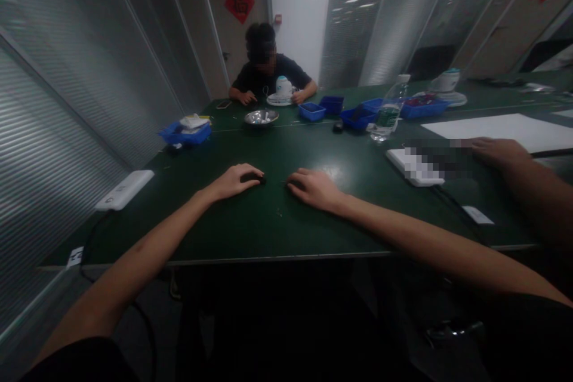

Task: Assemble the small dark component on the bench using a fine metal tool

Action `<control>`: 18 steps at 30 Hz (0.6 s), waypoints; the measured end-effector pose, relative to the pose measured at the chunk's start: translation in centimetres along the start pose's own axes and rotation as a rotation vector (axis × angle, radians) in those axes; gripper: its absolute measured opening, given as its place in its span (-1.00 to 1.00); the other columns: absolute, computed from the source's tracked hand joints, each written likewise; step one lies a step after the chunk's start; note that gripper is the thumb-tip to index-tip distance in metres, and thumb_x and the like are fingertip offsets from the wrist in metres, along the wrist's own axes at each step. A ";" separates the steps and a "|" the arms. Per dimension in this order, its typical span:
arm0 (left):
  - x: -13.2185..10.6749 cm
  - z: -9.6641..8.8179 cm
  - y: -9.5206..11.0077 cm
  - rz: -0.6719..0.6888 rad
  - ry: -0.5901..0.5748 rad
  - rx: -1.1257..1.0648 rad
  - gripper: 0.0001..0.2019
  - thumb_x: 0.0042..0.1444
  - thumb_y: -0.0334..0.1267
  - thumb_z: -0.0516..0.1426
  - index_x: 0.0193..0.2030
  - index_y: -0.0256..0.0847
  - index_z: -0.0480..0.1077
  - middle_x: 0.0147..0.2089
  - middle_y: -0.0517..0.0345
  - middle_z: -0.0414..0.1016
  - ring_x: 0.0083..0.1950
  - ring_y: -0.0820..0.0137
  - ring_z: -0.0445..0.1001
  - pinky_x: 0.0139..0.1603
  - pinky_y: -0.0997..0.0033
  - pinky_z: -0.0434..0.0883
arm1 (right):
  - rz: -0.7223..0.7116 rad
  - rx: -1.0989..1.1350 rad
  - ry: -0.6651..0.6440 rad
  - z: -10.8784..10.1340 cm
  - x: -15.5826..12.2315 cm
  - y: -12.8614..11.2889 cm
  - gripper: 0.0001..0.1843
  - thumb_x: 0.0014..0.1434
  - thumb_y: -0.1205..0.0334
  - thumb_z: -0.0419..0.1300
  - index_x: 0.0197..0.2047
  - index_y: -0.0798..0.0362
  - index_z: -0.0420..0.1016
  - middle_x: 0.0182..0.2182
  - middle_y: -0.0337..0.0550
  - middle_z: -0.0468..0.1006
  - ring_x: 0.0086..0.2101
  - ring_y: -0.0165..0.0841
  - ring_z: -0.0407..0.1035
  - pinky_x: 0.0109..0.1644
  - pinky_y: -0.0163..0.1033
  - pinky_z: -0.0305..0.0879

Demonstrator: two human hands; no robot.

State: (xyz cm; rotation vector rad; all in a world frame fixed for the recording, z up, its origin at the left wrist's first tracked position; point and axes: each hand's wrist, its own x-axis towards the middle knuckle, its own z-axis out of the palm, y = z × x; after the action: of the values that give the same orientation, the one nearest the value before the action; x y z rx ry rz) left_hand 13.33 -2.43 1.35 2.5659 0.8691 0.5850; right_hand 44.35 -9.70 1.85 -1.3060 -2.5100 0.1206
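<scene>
My left hand (236,181) rests on the dark green table (268,227), left of the middle. Its thumb and fingers close round a small black object (258,179), mostly covered by the hand, so its kind is unclear. Facing it across a short gap, my right hand (317,188) lies low on the table with fingers curled and drawn together. Something tiny and thin shows at its fingertips, too small to name. Tiny specks (279,212) lie on the table just below the gap between the hands.
White power strips (128,189) (414,167) sit at both sides. Behind are a metal bowl (261,119), blue trays (184,132) (312,110) and a water bottle (388,116). Another person's hand (501,152) is at right; a person (268,65) sits opposite.
</scene>
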 end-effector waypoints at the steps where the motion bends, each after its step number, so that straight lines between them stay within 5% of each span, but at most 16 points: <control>1: -0.4 -0.8 -1.4 -0.054 0.024 0.044 -0.67 0.32 -0.06 0.15 0.13 -0.09 0.51 0.16 0.03 0.55 0.20 0.18 0.47 0.27 0.09 0.35 | 0.001 0.000 -0.002 0.0 0.0 0.0 -0.64 0.46 0.04 0.05 0.15 -0.01 0.51 -0.02 -0.04 0.55 -0.18 -0.28 0.46 -0.19 -0.24 0.26; 9: -6.7 -8.4 -11.2 -0.594 0.153 0.408 -0.68 0.24 -0.08 0.18 0.08 -0.13 0.51 0.14 -0.01 0.57 0.15 0.12 0.51 0.20 0.20 0.36 | -0.017 0.019 -0.008 -0.4 0.0 -0.1 -0.64 0.45 0.04 0.05 0.14 0.01 0.52 -0.03 -0.04 0.55 -0.26 -0.31 0.45 -0.28 -0.26 0.24; 14: -9.0 -10.7 -13.1 -0.771 0.151 0.529 -0.71 0.17 -0.24 0.22 0.04 -0.14 0.52 0.09 0.02 0.60 0.09 0.15 0.53 0.05 0.33 0.39 | -0.017 0.022 -0.005 -0.1 0.0 0.1 -0.64 0.45 0.05 0.06 0.15 -0.01 0.51 -0.03 -0.05 0.55 -0.23 -0.30 0.46 -0.27 -0.25 0.25; 18: -9.8 -11.5 -13.8 -0.799 0.130 0.538 -0.55 0.11 -0.46 0.23 0.17 -0.20 0.47 0.07 0.08 0.60 0.02 0.29 0.53 0.00 0.42 0.36 | -0.022 0.007 0.000 0.1 0.1 0.2 -0.65 0.45 0.05 0.06 0.15 -0.02 0.51 -0.04 -0.06 0.55 -0.22 -0.30 0.46 -0.24 -0.26 0.25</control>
State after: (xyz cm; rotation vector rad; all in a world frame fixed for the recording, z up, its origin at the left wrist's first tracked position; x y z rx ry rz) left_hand -6.10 3.94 2.06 2.2823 2.1754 0.2856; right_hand 44.46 -9.48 1.71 -1.2754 -2.5207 0.1240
